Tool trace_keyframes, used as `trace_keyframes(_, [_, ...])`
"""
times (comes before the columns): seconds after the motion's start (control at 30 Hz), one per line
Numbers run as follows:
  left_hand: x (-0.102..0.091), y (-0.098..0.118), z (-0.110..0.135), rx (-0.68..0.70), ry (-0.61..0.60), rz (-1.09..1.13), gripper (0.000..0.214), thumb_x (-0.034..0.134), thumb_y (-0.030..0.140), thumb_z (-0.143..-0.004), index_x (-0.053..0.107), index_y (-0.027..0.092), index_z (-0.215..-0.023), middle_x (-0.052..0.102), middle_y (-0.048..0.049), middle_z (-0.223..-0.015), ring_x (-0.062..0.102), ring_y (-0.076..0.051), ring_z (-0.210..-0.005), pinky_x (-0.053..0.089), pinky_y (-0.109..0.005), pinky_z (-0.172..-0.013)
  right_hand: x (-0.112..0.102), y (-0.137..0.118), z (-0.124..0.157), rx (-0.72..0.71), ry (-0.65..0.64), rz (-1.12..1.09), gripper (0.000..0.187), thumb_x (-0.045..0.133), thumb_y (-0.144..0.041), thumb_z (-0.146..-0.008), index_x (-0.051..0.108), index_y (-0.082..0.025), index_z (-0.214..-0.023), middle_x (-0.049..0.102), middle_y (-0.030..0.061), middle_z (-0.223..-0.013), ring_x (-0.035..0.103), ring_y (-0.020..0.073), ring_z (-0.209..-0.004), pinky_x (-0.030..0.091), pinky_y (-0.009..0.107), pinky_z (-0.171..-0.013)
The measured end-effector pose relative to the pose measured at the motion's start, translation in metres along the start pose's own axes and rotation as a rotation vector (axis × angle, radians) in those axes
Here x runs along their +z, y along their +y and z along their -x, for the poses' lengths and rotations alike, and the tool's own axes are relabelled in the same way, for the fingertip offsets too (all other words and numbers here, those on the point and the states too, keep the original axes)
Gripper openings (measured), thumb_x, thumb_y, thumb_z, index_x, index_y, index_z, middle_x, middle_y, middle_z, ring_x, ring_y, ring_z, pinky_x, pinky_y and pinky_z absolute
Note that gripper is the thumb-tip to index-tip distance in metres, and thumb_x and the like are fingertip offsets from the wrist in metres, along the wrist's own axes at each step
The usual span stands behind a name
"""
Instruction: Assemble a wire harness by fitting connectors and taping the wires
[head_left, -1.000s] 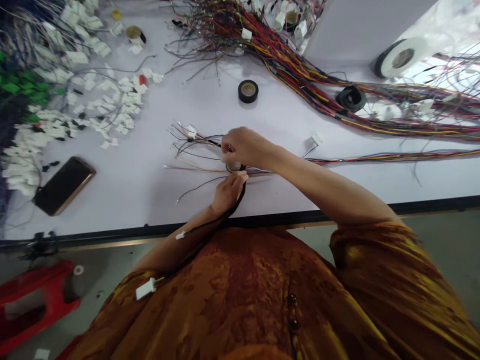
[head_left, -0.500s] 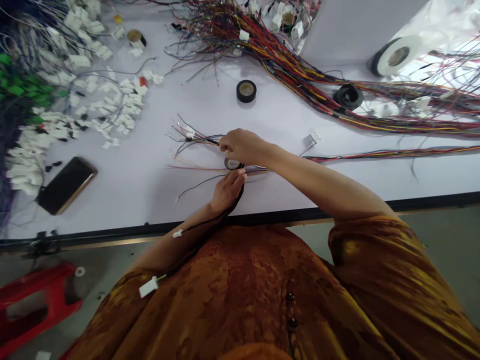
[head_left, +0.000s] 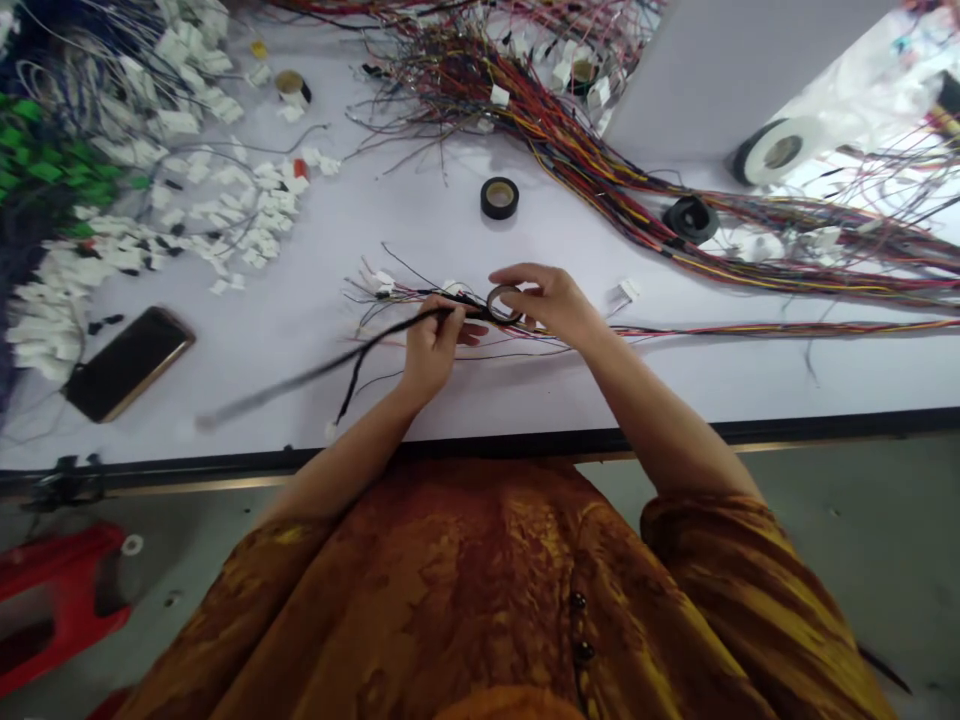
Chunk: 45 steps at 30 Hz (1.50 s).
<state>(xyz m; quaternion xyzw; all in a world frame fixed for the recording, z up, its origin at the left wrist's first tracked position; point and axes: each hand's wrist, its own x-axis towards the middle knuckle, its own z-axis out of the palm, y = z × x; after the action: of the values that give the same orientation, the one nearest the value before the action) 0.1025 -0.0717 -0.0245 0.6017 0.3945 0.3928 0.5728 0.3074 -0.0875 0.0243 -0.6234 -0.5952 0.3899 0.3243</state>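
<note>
Between thumb and fingers, my left hand (head_left: 435, 345) grips a wire harness (head_left: 386, 328) whose black-taped branches stretch to the left; the longer one is blurred by motion. My right hand (head_left: 551, 303) pinches a roll of black tape (head_left: 503, 304) at the taped part of the harness, just right of my left hand. Loose coloured wire ends and a white connector (head_left: 382, 284) lie just beyond my left hand. From under my right hand, a thin bundle of coloured wires (head_left: 712, 331) runs along the table to the right.
A second black tape roll (head_left: 499, 198) lies beyond my hands. Thick wire bundles (head_left: 600, 185) cross the back and right. White connectors (head_left: 247, 220) are heaped at left near a phone (head_left: 131, 363). The table's dark front edge (head_left: 525, 445) runs close to my body.
The taped branches, earlier hanging over my left forearm, have swung onto the table side, pointing left. My left hand has moved up and left; my right hand has shifted right with the tape roll.
</note>
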Motion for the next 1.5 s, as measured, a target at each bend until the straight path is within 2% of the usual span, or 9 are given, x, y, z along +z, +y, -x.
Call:
trace_keyframes(0.3, [0.003, -0.027, -0.03, -0.115, -0.122, 0.035, 0.024, 0.073, 0.037, -0.08, 0.061, 0.017, -0.088, 0.069, -0.002, -0.072, 0.068, -0.015, -0.061, 0.059, -0.028, -0.059, 0.03, 0.015, 0.022, -0.077, 0.024, 0.359, 0.046, 0.068, -0.035, -0.083, 0.059, -0.015, -0.124, 0.059, 0.0124, -0.116, 0.058, 0.0242, -0.102, 0.049, 0.039, -0.09])
trace_keyframes(0.47, [0.01, -0.033, -0.028, -0.131, -0.067, 0.052, 0.032, 0.074, 0.045, -0.08, 0.056, 0.019, -0.084, 0.066, 0.0005, -0.065, 0.065, -0.015, -0.054, 0.057, -0.028, -0.055, 0.035, 0.016, 0.034, -0.141, -0.036, 0.419, 0.029, 0.057, -0.021, -0.084, 0.063, -0.015, -0.112, 0.061, 0.012, -0.108, 0.057, 0.0246, -0.1, 0.047, 0.038, -0.092])
trace_keyframes(0.67, [0.008, -0.031, -0.026, -0.133, -0.195, 0.101, 0.034, 0.08, 0.042, -0.073, 0.056, 0.018, -0.081, 0.072, -0.0041, -0.084, 0.069, -0.014, -0.065, 0.058, -0.028, -0.061, 0.034, 0.022, 0.027, -0.092, -0.015, 0.477, 0.027, 0.054, -0.018, -0.082, 0.062, -0.013, -0.107, 0.062, 0.0155, -0.108, 0.056, 0.0282, -0.102, 0.046, 0.04, -0.091])
trace_keyframes(0.87, [0.012, -0.033, -0.023, -0.074, -0.063, 0.026, 0.029, 0.079, 0.036, -0.073, 0.055, 0.019, -0.075, 0.065, 0.0018, -0.07, 0.063, -0.012, -0.063, 0.056, -0.025, -0.061, 0.05, -0.003, 0.029, -0.097, -0.043, 0.731, 0.024, 0.041, -0.017, -0.095, 0.065, -0.015, -0.098, 0.064, 0.0163, -0.105, 0.055, 0.0282, -0.1, 0.043, 0.04, -0.087])
trace_keyframes(1.03, [0.016, -0.036, -0.03, -0.103, 0.029, 0.019, 0.025, 0.073, 0.03, -0.08, 0.05, 0.02, -0.078, 0.063, 0.0024, -0.068, 0.065, -0.012, -0.06, 0.055, -0.025, -0.06, 0.064, -0.037, 0.062, -0.554, -0.402, 0.572, 0.028, 0.04, -0.018, -0.097, 0.066, -0.02, -0.088, 0.067, 0.0087, -0.091, 0.055, 0.0198, -0.083, 0.045, 0.032, -0.077])
trace_keyframes(1.07, [0.014, -0.035, -0.029, -0.109, 0.005, 0.034, 0.025, 0.073, 0.03, -0.079, 0.05, 0.02, -0.078, 0.064, 0.0019, -0.07, 0.066, -0.012, -0.062, 0.056, -0.025, -0.062, 0.058, -0.032, 0.06, -0.588, -0.353, 0.52, 0.028, 0.039, -0.021, -0.099, 0.066, -0.02, -0.09, 0.067, 0.0085, -0.092, 0.056, 0.0195, -0.085, 0.046, 0.032, -0.077])
trace_keyframes(1.2, [-0.003, -0.024, -0.016, -0.142, -0.199, 0.111, 0.028, 0.071, 0.042, -0.084, 0.055, 0.019, -0.089, 0.073, -0.0057, -0.091, 0.071, -0.016, -0.082, 0.059, -0.03, -0.076, 0.011, 0.02, 0.021, -0.015, 0.141, 0.613, 0.025, 0.054, -0.037, -0.095, 0.067, -0.016, -0.092, 0.067, 0.0132, -0.094, 0.059, 0.0251, -0.09, 0.047, 0.041, -0.083])
trace_keyframes(1.3, [-0.015, -0.016, -0.005, -0.126, -0.258, 0.135, 0.031, 0.064, 0.049, -0.089, 0.06, 0.018, -0.095, 0.073, -0.0096, -0.105, 0.072, -0.018, -0.091, 0.059, -0.033, -0.08, -0.009, 0.042, -0.004, 0.002, 0.297, 0.628, 0.026, 0.058, -0.041, -0.093, 0.07, -0.018, -0.097, 0.066, 0.0167, -0.108, 0.057, 0.0309, -0.106, 0.045, 0.048, -0.091])
trace_keyframes(1.5, [-0.024, -0.018, -0.005, 0.152, -0.131, -0.108, 0.026, 0.066, 0.046, -0.088, 0.071, 0.02, -0.088, 0.068, -0.0057, -0.09, 0.065, -0.018, -0.09, 0.055, -0.033, -0.084, 0.028, 0.023, -0.001, -0.235, -0.18, 0.077, 0.027, 0.053, -0.038, -0.094, 0.073, -0.023, -0.084, 0.065, 0.0028, -0.082, 0.061, 0.0168, -0.078, 0.049, 0.032, -0.074])
